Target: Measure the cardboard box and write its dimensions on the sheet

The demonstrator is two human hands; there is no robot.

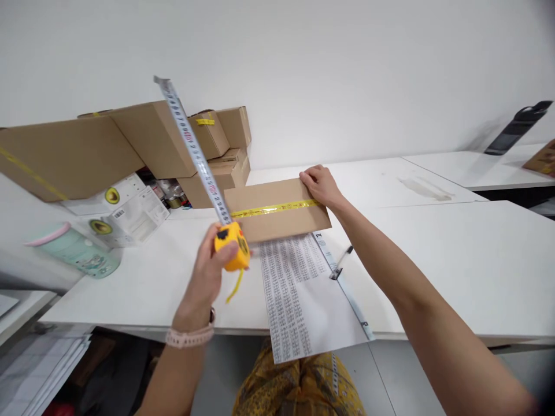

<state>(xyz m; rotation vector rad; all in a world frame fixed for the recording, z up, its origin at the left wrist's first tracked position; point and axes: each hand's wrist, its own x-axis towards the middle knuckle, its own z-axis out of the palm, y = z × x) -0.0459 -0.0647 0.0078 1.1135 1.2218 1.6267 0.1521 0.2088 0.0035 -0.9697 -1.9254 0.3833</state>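
My left hand [210, 267] is closed around a yellow tape measure [234, 245]. Its metal blade is pulled out and slants up to the left, with the hooked end in the air. A short yellow strap hangs below the case. My right hand [321, 184] grips the upper right corner of a cardboard box [273, 228] with yellow tape along its middle. The box is held over the far end of a printed sheet [329, 312] covered in columns of small marks. On that sheet's right edge lies a pen [344, 258] by a black clip.
Cardboard boxes [147, 138] are stacked at the left against the wall. A white avocado-print box [130, 214] and a mint tumbler [82, 254] stand in front. A black bottle [515, 130] is on the far right. The white table [455, 277] has a grey smear.
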